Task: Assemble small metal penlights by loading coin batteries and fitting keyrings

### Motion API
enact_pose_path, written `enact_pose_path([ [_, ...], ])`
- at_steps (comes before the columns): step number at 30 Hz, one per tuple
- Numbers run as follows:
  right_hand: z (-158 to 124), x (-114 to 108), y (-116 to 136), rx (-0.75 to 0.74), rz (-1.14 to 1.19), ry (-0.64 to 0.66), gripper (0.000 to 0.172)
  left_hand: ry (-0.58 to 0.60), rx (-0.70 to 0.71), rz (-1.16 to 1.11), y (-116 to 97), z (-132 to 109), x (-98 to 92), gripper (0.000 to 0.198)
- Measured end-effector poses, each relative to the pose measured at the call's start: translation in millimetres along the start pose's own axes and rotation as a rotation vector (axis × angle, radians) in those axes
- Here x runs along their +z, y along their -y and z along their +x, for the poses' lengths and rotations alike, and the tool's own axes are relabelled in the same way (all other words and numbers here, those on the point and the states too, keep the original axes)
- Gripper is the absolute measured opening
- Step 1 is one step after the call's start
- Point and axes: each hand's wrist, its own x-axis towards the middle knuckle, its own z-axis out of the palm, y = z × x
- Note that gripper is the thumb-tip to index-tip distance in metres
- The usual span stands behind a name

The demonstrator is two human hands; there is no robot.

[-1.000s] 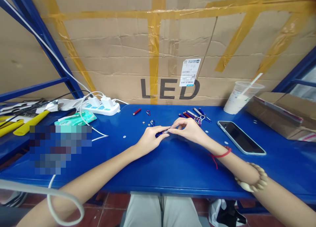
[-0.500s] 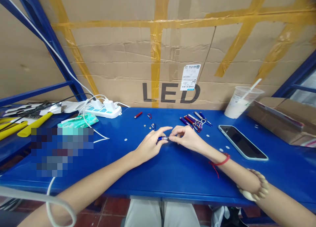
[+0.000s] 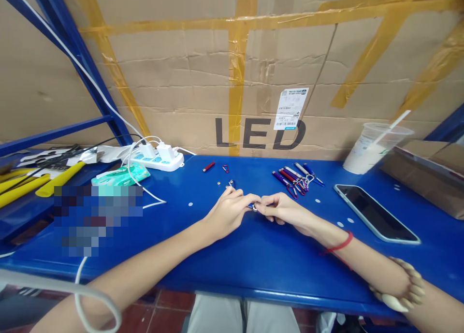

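**Both hands meet on a small blue light at mid-surface**

The left hand [image 3: 228, 212] and the right hand [image 3: 283, 210] come together fingertip to fingertip low over the blue surface [image 3: 253, 260]. Between them sits the small blue light [image 3: 251, 206]. Only a short stretch of its blue barrel and a silvery end show in the gap where the fingers meet. The left hand curls narrowly around the barrel, with its thumb and fingers covering most of it. The right hand pinches the silvery end between thumb and forefinger, its other fingers tucked under. Both hands rest on or just above the surface; which one I cannot tell.

A red cord [image 3: 339, 243] circles the right wrist, and a bead bracelet [image 3: 402, 289] sits further up that forearm.

Just beyond the left hand's knuckles lie a metal clip [image 3: 232, 183] and a button cell [image 3: 218, 182]. Farther back are a red light [image 3: 208, 166] and a red clip [image 3: 225, 168]. Behind the right hand, near but apart from it, a bundle of lights [image 3: 295, 178] in purple, red, silver and blue lies fanned together. A phone [image 3: 377, 219] lies face up to the right, and a plastic cup [image 3: 373, 147] with a straw stands behind it. A power strip [image 3: 159, 159] with chargers sits at the back left, against the taped cardboard box [image 3: 253, 81] printed "LED".
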Motion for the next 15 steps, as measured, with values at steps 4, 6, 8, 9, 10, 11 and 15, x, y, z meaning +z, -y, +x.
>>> enact_pose_path([
  [4,4.0,-1.2,-1.9,0.023,0.053,-0.003,0.049,-0.041,-0.074,-0.089,1.9,3.6,2.1,0.019],
  [6,7.3,-0.9,-4.5,0.009,0.03,-0.04,0.052,-0.068,-0.134,-0.139,2.2,5.5,3.8,0.018],
  [8,10.5,-0.8,-7.2,-0.018,-0.019,-0.097,0.052,-0.093,-0.194,-0.188,2.4,7.6,5.3,0.014],
  [9,12.0,-1.2,-8.4,-0.041,-0.048,-0.136,0.052,-0.106,-0.22,-0.213,2.6,8.5,5.8,0.012],
  [10,13.5,-1.9,-9.5,-0.077,-0.078,-0.181,0.052,-0.116,-0.241,-0.238,3.0,9.4,6.2,0.01],
  [11,14.8,-3.0,-10.4,-0.13,-0.109,-0.231,0.052,-0.124,-0.257,-0.265,3.6,10.2,6.4,0.009],
  [15,16.8,-10.8,-11.3,-0.498,-0.318,-0.447,0.043,-0.135,-0.288,-0.346,6.5,11.8,5.2,0.01],
])
